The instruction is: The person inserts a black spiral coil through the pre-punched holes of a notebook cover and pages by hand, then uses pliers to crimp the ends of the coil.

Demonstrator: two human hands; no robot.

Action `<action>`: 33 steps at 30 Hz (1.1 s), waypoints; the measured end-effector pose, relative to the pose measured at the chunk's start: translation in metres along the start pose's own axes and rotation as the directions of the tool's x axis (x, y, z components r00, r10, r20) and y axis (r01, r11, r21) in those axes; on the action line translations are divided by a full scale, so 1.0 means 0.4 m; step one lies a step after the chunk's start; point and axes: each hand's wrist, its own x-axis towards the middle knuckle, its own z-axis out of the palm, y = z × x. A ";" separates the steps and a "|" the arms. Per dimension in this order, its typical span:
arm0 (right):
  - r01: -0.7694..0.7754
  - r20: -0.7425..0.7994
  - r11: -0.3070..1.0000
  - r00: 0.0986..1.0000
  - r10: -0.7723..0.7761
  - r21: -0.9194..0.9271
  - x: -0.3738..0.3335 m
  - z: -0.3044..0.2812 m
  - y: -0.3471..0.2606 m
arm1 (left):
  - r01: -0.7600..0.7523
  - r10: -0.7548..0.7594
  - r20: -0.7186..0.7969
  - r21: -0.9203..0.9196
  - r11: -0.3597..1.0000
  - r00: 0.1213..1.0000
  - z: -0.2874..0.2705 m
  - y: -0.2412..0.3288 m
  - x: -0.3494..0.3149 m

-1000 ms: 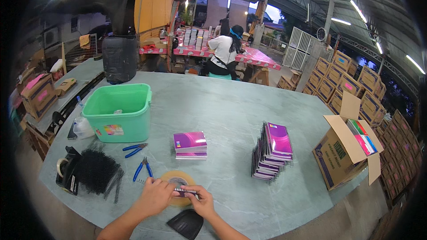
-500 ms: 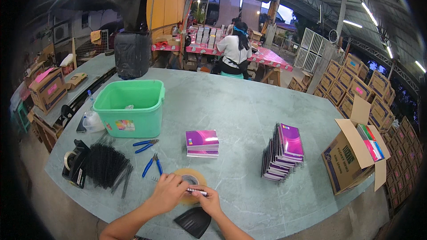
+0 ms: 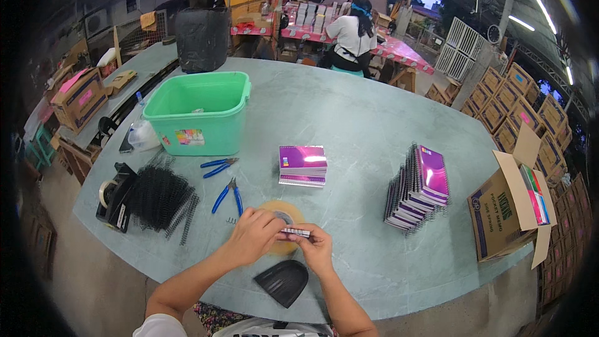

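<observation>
A small notebook, seen edge-on as a pale strip with dark marks, is held between my two hands over a wide roll of tape. My left hand is closed with its fingertips pinching the notebook's left end and partly hiding it. At the other end, my right hand grips it between thumb and fingers. Just below lies a black rounded flat piece. Blue-handled pliers rest open left of the tape, and more blue pliers lie behind them.
Purple notebooks are stacked mid-table; a taller spiral-bound stack stands right. An open carton is at the right edge. Left are a green tub, black wire spirals and a tape dispenser. Another person sits beyond.
The view has tilted down and shifted left, so table things appear higher and further right. Both hands still hold the notebook above the tape roll.
</observation>
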 end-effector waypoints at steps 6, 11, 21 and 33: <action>-0.049 -0.019 0.997 0.999 0.050 0.053 0.005 -0.012 0.001 | -0.030 0.027 0.029 0.109 0.994 0.999 0.007 0.009 0.014; -0.038 0.026 0.996 0.999 0.036 0.085 0.008 -0.011 -0.006 | -0.028 0.024 0.057 0.071 0.997 0.998 0.013 -0.001 0.019; -0.062 0.044 0.998 0.997 0.063 -0.014 0.004 -0.024 0.017 | 0.004 -0.009 0.125 0.038 0.999 0.992 0.019 -0.020 0.016; 0.084 0.026 0.996 0.996 -0.085 0.005 0.004 -0.005 0.005 | 0.118 -0.129 0.161 0.073 0.990 0.978 -0.014 -0.006 0.020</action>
